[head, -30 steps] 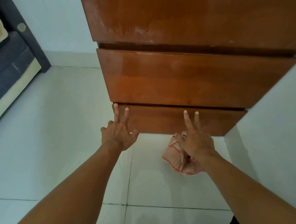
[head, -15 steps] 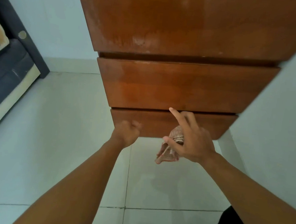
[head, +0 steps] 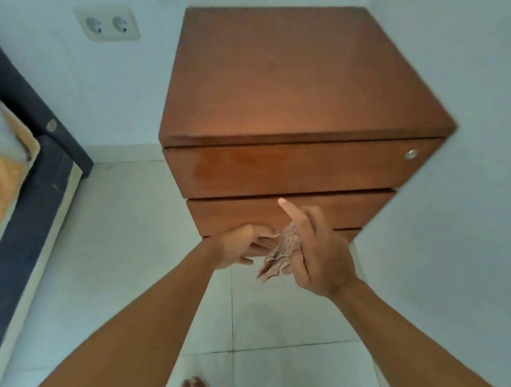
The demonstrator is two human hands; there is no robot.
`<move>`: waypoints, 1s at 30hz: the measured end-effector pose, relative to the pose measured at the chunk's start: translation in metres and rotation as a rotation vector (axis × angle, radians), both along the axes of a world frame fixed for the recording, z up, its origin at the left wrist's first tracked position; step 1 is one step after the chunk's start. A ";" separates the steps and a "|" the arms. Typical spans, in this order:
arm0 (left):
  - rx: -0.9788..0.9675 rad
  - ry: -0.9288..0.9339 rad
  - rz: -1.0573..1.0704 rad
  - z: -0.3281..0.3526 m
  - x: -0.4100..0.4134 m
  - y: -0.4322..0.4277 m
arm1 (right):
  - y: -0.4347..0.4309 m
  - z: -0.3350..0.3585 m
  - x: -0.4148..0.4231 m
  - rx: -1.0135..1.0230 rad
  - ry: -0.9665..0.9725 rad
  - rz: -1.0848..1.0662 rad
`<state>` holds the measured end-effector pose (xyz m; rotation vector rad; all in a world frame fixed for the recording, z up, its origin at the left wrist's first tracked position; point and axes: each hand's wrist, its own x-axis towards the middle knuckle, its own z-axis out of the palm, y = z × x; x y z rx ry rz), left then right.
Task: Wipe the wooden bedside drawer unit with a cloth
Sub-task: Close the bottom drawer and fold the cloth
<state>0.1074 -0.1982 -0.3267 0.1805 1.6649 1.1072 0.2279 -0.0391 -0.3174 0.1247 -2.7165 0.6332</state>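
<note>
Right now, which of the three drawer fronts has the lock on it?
The top drawer front, directly under the top panel: a round silver lock sits near its right end. The middle drawer front and bottom drawer front show none.

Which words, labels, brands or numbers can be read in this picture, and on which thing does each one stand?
No text can be read anywhere.
Drawer unit: plain wood, no label.
Round lock on the top drawer: too small and blurred to show any marking.
Wall socket: no print visible.
Cloth: only a woven pattern, no tag seen.
</note>
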 end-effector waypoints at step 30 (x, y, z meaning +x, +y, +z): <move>-0.042 0.768 -0.316 0.540 0.054 -0.031 | 0.004 0.585 0.001 -0.029 -0.832 0.160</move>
